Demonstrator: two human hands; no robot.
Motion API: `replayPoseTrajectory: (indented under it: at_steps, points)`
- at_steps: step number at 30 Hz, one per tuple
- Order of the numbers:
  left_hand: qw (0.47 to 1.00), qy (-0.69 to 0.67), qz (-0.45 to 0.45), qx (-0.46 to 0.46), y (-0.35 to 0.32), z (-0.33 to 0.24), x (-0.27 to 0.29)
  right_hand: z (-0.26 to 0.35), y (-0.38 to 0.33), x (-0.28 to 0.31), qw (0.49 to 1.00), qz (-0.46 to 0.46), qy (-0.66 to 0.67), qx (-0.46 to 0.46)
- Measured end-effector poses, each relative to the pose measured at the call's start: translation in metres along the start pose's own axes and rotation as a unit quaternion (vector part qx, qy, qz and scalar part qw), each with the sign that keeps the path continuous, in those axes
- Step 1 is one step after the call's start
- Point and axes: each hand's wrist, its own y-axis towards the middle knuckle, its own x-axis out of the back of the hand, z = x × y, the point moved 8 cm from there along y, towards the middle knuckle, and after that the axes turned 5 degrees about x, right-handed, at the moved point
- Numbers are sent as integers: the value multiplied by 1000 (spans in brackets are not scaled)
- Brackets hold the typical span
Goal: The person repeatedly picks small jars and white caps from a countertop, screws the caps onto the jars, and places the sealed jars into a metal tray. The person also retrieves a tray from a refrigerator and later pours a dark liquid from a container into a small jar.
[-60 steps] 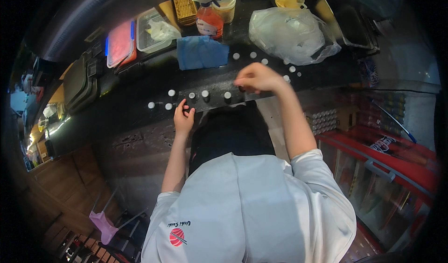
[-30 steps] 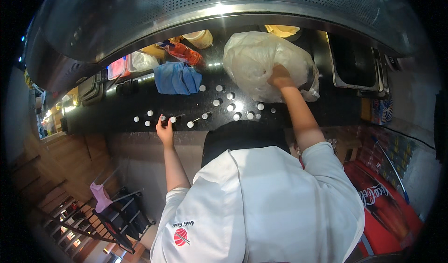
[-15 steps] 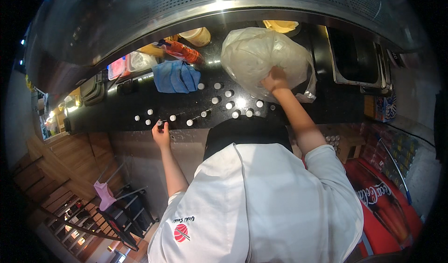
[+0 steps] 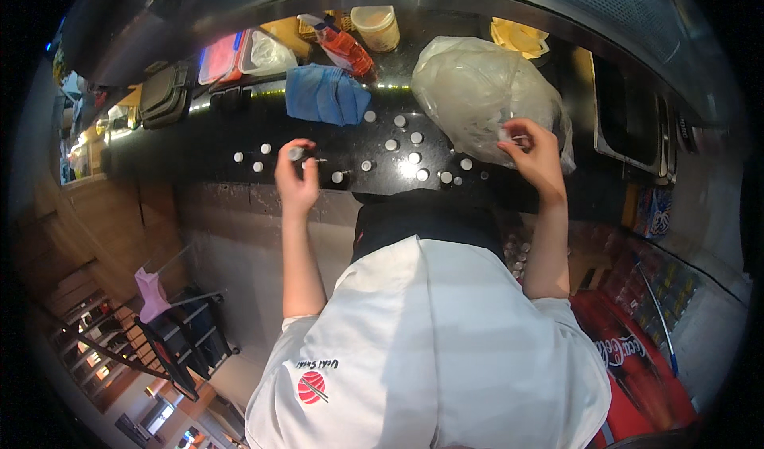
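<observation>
Several small white round cups (image 4: 414,137) are spread over a black counter (image 4: 199,142). My left hand (image 4: 296,180) is raised just over the counter's front edge, its fingers closed on one small cup (image 4: 296,154). My right hand (image 4: 535,153) is at the near side of a big clear plastic bag (image 4: 476,91) and pinches a small white piece (image 4: 504,134) at its fingertips. Whether that piece is a cup or a lid cannot be told. My white shirt fills the lower middle of the view.
Behind the cups lie a blue cloth (image 4: 326,95), a red sauce bottle (image 4: 344,48), a round tub (image 4: 376,27), a pink-lidded box (image 4: 219,56) and yellow pieces (image 4: 517,35). A metal tray (image 4: 630,122) sits right. A red cooler (image 4: 637,369) stands low right, a rack (image 4: 171,337) low left.
My right hand has come back out of the plastic bag with a small white piece. My left hand has lifted off the counter with a cup. The view has tilted down slightly.
</observation>
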Motion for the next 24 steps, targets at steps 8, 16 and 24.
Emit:
replayPoseTrajectory:
  at_steps: [8, 16, 24]
  points:
    - [976, -153, 148, -56, 4, -105, -111, 96, -29, -19, 968, 22, 85, 234]
    - [960, -153, 227, -57, -6, -148, -149, 144, -38, -61, 949, 21, 123, 289]
    - [955, -152, 249, -50, -25, -135, -149, 163, -58, -83, 939, 101, -31, 328]
